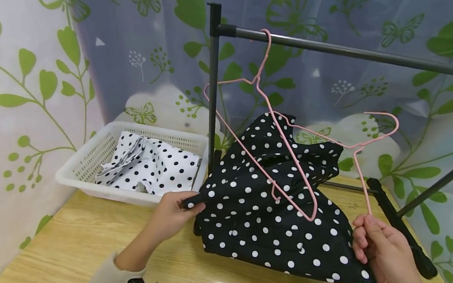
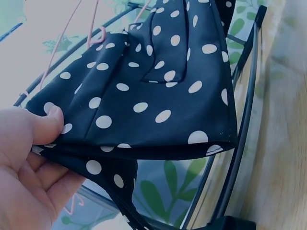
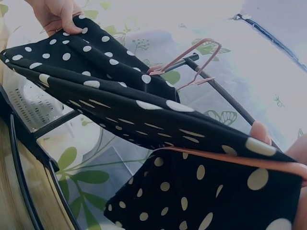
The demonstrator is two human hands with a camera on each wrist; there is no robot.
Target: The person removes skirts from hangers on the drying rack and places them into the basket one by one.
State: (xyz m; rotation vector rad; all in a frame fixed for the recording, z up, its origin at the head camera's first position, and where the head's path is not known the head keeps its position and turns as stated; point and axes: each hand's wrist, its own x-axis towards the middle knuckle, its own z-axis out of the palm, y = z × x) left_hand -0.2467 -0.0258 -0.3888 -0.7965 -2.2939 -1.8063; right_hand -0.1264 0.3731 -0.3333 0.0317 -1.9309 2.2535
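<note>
A black garment with white polka dots point(image 1: 249, 266) is stretched between both hands above the table. My left hand point(image 1: 172, 214) pinches its left corner between thumb and fingers; the left wrist view shows the thumb on top of the cloth's edge point(image 2: 129, 153). My right hand point(image 1: 386, 249) grips the side of a pink clothes hanger point(image 1: 362, 181), close to the garment's right corner. In the right wrist view the hanger's bar point(image 3: 230, 158) runs between layers of the dotted cloth. Another pink hanger point(image 1: 269, 46) hangs bare from the rack, in front of the garment.
A dark metal clothes rack point(image 1: 335, 50) stands on the wooden table point(image 1: 97, 233), its post and feet near the garment. Left of it sits a white plastic basket point(image 1: 72, 176) holding folded white cloth with black dots point(image 1: 169, 166). Leaf-patterned curtains point(image 1: 109, 63) hang behind.
</note>
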